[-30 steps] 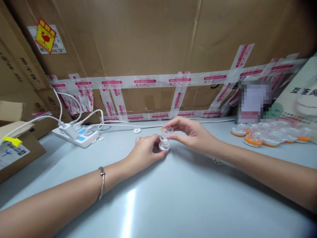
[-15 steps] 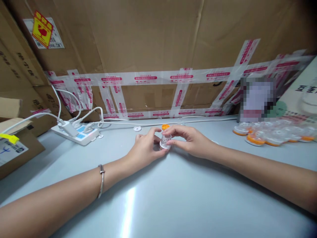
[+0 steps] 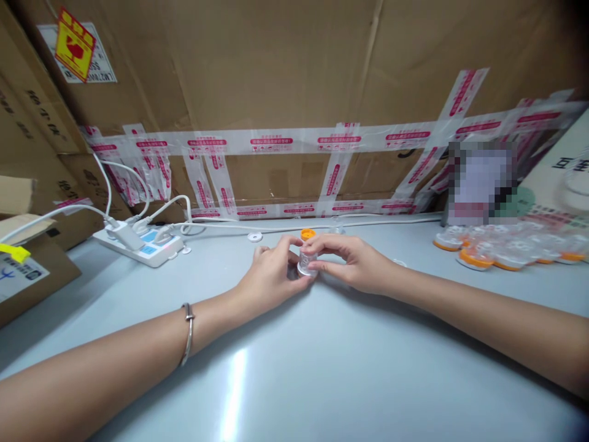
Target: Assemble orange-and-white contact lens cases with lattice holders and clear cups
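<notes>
Between my two hands stands a small clear plastic container [image 3: 305, 263] with a white ring at its base, low over the table. My left hand [image 3: 276, 270] wraps its fingers and thumb around the container from the left. From the right, my right hand [image 3: 352, 261] pinches its upper part between thumb and fingers. Just behind the fingers lies an orange cap [image 3: 308, 234]. A white ring-shaped piece [image 3: 254, 237] rests to the left of that cap. Another clear piece [image 3: 337, 229] is partly visible behind my right hand.
A white power strip [image 3: 147, 242] with plugs and cables sits at the left, beside an open cardboard box [image 3: 41, 264]. A large taped carton [image 3: 276, 73] stands along the back. Several clear containers with orange and white bases [image 3: 510, 248] are grouped at the right.
Both hands keep nearly the same hold on the clear container, with only slight finger movement. The view has shifted a little.
</notes>
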